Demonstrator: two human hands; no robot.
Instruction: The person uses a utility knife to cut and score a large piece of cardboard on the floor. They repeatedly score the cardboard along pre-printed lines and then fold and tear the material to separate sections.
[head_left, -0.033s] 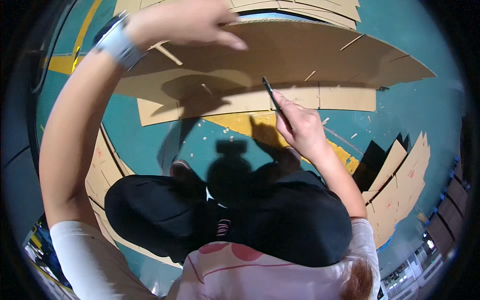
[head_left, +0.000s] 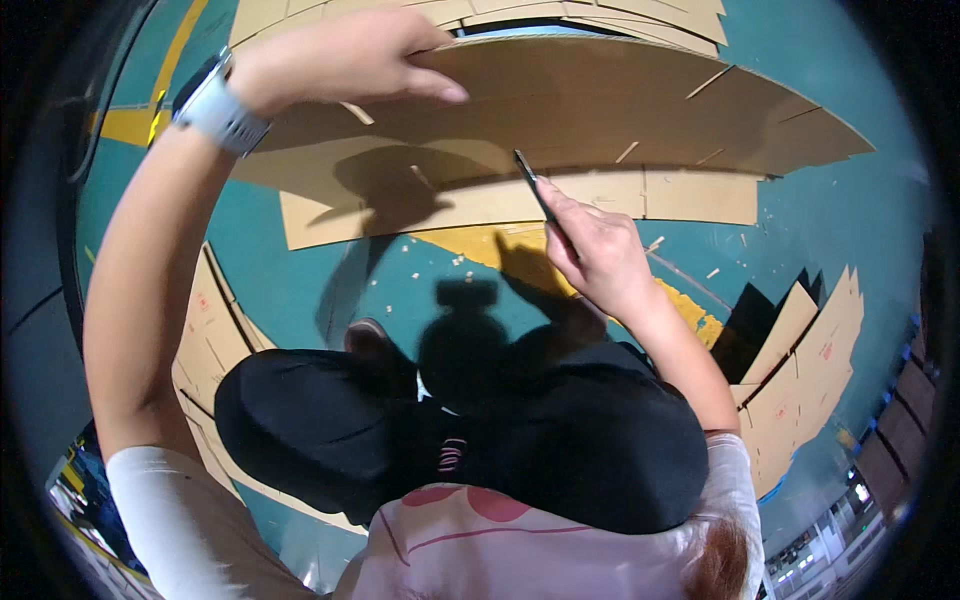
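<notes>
My left hand point(head_left: 350, 60), with a light-strapped watch on the wrist, is raised over the left part of a long brown cardboard sheet point(head_left: 600, 105). Its thumb stands apart from the fingers and nothing shows between them. A shadow of the hand falls lower on the cardboard. In my right hand point(head_left: 605, 255) is a slim black utility knife point(head_left: 535, 185), its tip pointing up and left toward the sheet. The sheet has several slits and narrow strips on its face. Under its near edge lies a paler cardboard piece point(head_left: 700, 198).
More flat cardboard point(head_left: 640, 18) lies beyond the sheet. Cardboard stacks stand at my left point(head_left: 205, 320) and right point(head_left: 800, 370). Small scraps point(head_left: 458, 262) litter the green floor point(head_left: 400, 285), which has a yellow marking point(head_left: 465, 245). My bent knees are close below.
My left hand has moved a little to the left over the cardboard. My right hand and the knife have hardly shifted.
</notes>
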